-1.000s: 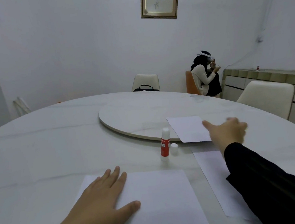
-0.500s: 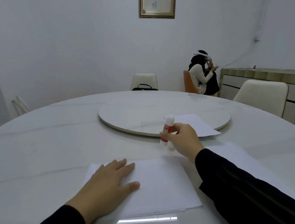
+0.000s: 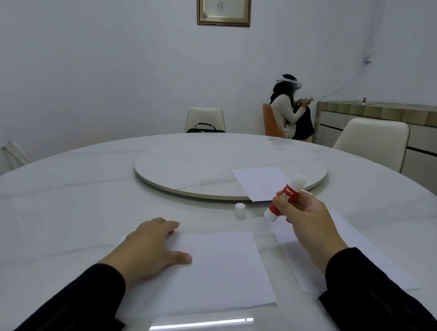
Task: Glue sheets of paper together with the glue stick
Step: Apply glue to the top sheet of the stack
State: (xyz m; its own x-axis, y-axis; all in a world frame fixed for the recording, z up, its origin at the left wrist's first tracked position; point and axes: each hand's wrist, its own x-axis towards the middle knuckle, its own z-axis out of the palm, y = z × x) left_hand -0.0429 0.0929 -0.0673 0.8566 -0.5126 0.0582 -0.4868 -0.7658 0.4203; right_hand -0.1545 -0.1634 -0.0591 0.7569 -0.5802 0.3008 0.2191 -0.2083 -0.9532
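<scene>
Pinched between the thumb and curled fingers of the right hand (image 3: pixel 308 219), the glue stick (image 3: pixel 284 198) was lifted clear of the table (image 3: pixel 52 213) and tilted, its white end pointing up and away toward the turntable (image 3: pixel 184 166), its other white end down toward the person. The stick sat at the upper left of that hand, over the gap between two sheets: the near sheet of paper (image 3: pixel 219 269) to its left and the right sheet of paper (image 3: pixel 361 258) partly under the right forearm. The glue stick's white cap (image 3: pixel 240 210) stood by itself on the table, just left of the stick and apart from the hand. The left hand (image 3: pixel 150 248) lay flat with fingers relaxed, pressing on the far left corner of the near sheet and holding nothing. A third sheet (image 3: pixel 260 182) lay across the turntable's near edge, just beyond the stick. Farther back, another person (image 3: pixel 291 109) sat by the wall on an orange chair.
</scene>
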